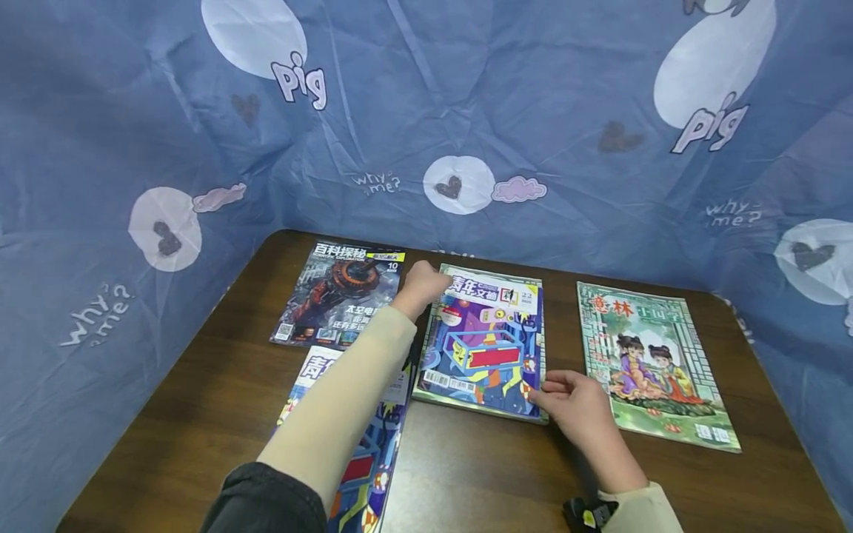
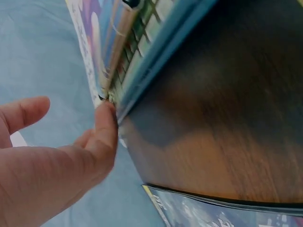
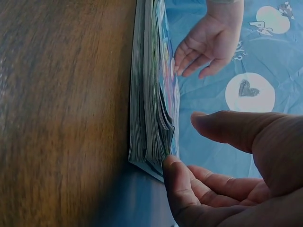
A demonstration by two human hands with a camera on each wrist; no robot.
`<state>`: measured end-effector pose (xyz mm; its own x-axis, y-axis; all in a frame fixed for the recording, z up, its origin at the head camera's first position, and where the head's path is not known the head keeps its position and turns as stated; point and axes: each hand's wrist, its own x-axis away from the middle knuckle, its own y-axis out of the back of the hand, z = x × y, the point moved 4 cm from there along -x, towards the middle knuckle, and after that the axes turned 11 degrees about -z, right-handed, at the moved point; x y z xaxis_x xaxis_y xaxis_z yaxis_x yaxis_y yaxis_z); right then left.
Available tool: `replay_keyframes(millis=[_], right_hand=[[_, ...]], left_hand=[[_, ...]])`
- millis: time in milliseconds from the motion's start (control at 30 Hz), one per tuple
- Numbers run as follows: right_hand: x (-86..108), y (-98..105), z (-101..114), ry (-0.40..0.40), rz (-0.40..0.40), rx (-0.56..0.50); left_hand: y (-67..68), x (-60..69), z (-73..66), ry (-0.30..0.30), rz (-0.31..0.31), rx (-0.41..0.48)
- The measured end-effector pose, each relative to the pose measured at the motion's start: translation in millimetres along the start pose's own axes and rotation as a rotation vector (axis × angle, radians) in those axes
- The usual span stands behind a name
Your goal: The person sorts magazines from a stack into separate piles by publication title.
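A stack of magazines [image 1: 489,348] lies in the middle of the table, a purple-and-blue cover on top and green-edged pages showing beneath. My left hand [image 1: 423,289] is at the stack's upper left corner. In the left wrist view its fingertip touches the stack's edge, the thumb held apart. Near the lower right corner is my right hand [image 1: 581,411]. The right wrist view shows a fingertip against the corner of the layered pages [image 3: 149,104], with the thumb [image 3: 222,130] spread away from them. Neither hand pinches the stack.
A green magazine [image 1: 656,366] with two cartoon figures lies to the right. At the back left is a dark science magazine [image 1: 336,292]. Another purple-and-blue magazine [image 1: 369,459] lies partly under my left forearm. Blue patterned cloth [image 1: 373,133] hangs behind the brown table [image 1: 466,474].
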<state>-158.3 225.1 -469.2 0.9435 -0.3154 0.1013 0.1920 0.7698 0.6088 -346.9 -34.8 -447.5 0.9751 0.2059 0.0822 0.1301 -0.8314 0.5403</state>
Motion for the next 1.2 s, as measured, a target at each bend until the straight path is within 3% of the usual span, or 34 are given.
replay_keyframes(millis=[133, 367, 800, 967, 1067, 1200], right_hand=[[-1.5, -1.5, 1.3, 0.007, -0.015, 0.009], [-3.6, -2.6, 1.6, -0.023, -0.009, -0.003], [-3.4, -6.3, 2.6, -0.006, 0.01, -0.06], [-3.0, -5.9, 3.6, 0.006, -0.003, -0.054], [-3.4, -6.1, 3.0, 0.01, -0.007, -0.058], [-2.5, -8.2, 2.3, -0.001, 0.007, -0.073]], left_hand=[[-3.6, -7.2, 2.4, 0.046, 0.033, 0.038], [-11.9, -16.6, 7.0, 0.248, 0.078, 0.161], [-13.6, -13.1, 0.9, 0.301, 0.155, 0.055], [-15.8, -11.7, 1.1, 0.278, 0.185, 0.032], [-18.5, -12.7, 1.1, 0.264, 0.188, 0.061], [-23.0, -12.8, 3.8, 0.291, 0.226, 0.131]])
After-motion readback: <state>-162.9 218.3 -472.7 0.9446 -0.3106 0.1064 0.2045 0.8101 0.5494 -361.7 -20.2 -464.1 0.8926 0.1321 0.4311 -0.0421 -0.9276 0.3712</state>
